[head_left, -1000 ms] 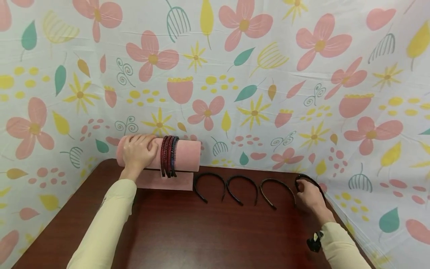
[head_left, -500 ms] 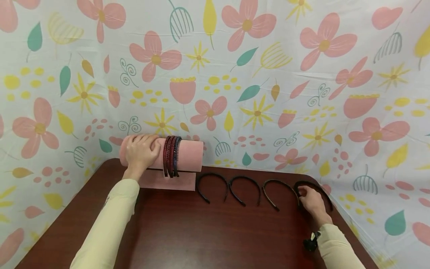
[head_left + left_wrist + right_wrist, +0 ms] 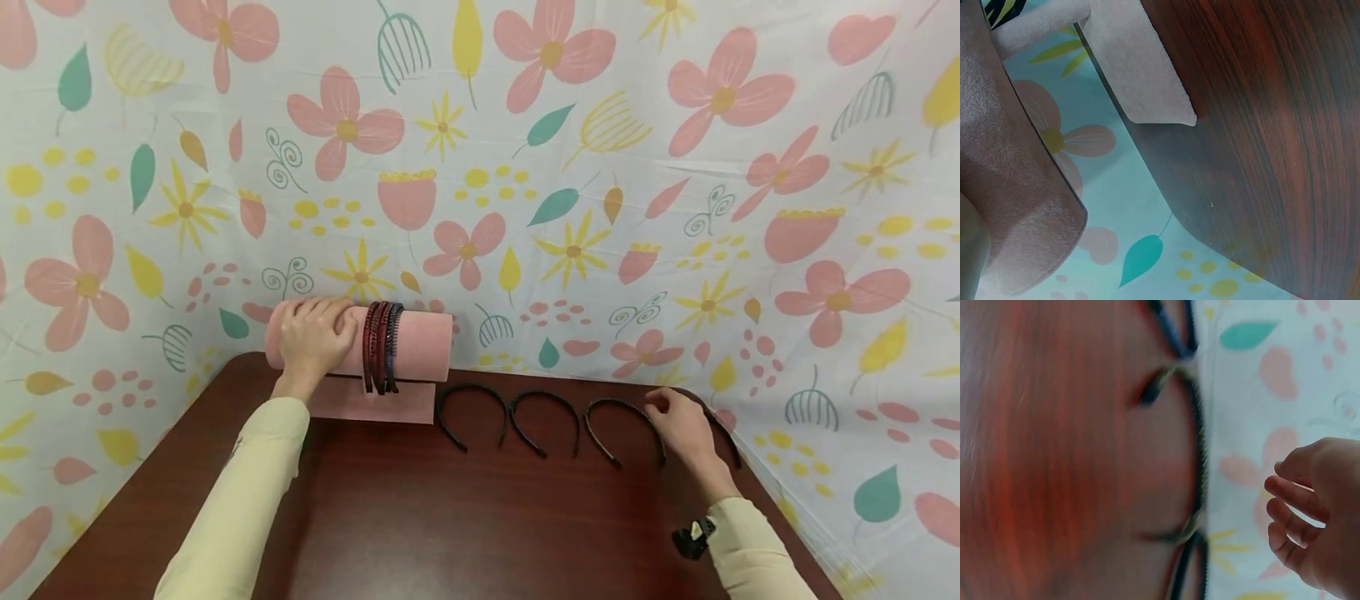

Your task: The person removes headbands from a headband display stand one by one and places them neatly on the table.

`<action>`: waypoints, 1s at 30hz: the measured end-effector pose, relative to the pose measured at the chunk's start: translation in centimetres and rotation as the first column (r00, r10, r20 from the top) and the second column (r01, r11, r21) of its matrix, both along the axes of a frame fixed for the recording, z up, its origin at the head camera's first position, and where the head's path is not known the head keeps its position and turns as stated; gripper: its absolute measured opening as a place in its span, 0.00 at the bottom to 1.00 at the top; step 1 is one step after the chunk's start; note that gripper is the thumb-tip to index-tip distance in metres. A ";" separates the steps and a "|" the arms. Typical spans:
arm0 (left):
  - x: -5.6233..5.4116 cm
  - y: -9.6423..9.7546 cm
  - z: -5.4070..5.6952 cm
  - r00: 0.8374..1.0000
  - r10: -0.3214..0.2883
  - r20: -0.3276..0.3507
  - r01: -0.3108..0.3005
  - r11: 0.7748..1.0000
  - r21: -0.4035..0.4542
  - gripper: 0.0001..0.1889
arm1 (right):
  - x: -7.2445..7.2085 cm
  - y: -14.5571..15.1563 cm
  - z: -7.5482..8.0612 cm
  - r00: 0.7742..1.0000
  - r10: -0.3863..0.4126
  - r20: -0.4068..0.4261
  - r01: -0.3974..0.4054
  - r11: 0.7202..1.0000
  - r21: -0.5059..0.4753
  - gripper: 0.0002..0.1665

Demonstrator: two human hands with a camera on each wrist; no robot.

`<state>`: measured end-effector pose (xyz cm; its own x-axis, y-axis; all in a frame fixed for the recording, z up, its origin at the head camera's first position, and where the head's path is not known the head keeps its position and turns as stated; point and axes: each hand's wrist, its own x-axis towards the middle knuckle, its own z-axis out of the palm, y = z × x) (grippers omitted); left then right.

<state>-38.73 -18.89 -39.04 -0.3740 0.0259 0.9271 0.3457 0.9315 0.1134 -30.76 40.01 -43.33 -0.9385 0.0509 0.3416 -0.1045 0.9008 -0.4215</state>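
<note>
My left hand (image 3: pixel 313 337) grips the left end of a pink fabric-covered roll-shaped headband stand (image 3: pixel 424 346). Several dark red and blue headbands (image 3: pixel 381 346) with comb teeth hang around the roll, right of that hand. My right hand (image 3: pixel 682 425) holds nothing; in the right wrist view its fingers are loosely bent. It hovers over the rightmost black headband (image 3: pixel 729 440) and hides part of it. Left of it lies a dark headband with a speckled edge (image 3: pixel 1202 456). In the left wrist view the roll (image 3: pixel 1010 162) fills the left side.
Two more dark headbands, one beside the stand (image 3: pixel 474 387) and one further right (image 3: pixel 546 395), lie in the same row along the back edge of the brown wooden table (image 3: pixel 480 517). A flower-patterned cloth (image 3: pixel 480 125) hangs behind and at both sides.
The rightmost headband was laid down on the table and my right hand let go of it. That hand then lifted slightly up and left. My left hand stayed on the stand.
</note>
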 end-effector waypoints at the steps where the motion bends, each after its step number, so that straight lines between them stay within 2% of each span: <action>1: 0.0 0.0 0.0 1.000 0.001 0.003 -0.001 1.000 -0.001 0.20 | 0.1 -0.7 0.4 1.000 0.008 -0.001 -0.008 1.000 -0.008 0.18; 10: 0.0 -0.1 0.0 1.000 0.002 -0.006 -0.002 1.000 -0.004 0.20 | 0.3 -5.6 2.7 0.993 0.106 -0.055 -0.109 0.992 -0.065 0.15; 19: 0.1 0.1 0.0 1.000 -0.007 -0.006 0.007 1.000 0.008 0.19 | 0.1 -9.8 3.7 0.985 0.146 -0.093 -0.154 0.985 -0.083 0.15; 30: 0.2 0.2 0.1 1.000 -0.005 -0.001 0.005 1.000 0.009 0.19 | 0.5 -15.0 5.8 0.967 0.205 -0.148 -0.218 0.973 -0.080 0.14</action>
